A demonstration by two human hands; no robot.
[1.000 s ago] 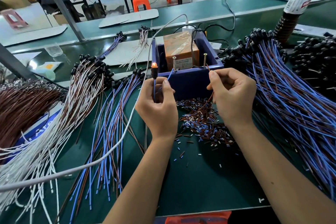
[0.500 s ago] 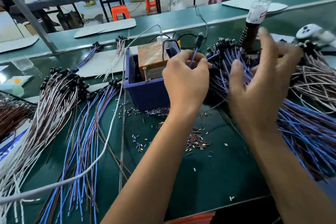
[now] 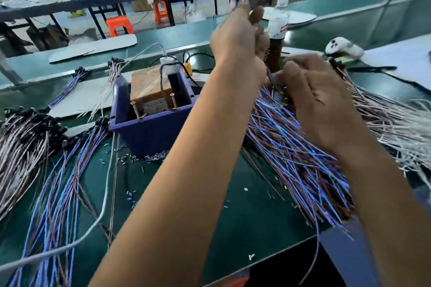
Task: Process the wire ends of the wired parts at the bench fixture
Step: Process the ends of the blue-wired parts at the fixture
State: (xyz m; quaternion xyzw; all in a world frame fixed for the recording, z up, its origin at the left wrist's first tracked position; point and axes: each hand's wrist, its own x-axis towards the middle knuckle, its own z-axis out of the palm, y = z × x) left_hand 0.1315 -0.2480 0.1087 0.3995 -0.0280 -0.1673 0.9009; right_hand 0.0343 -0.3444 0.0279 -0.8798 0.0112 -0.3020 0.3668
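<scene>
The blue-and-brown wired parts [image 3: 300, 147] lay heaped right of the blue fixture box [image 3: 149, 130]. The left hand [image 3: 238, 37] was raised, pinched on something blurred; the right hand [image 3: 312, 91] dug in, its grip hidden. Best to free one part cleanly before lifting.

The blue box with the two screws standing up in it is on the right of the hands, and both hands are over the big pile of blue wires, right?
Not quite. The head view shows the blue box to the left of the hands. The rest holds: the left hand and right hand are both over the pile of blue wires.
</scene>
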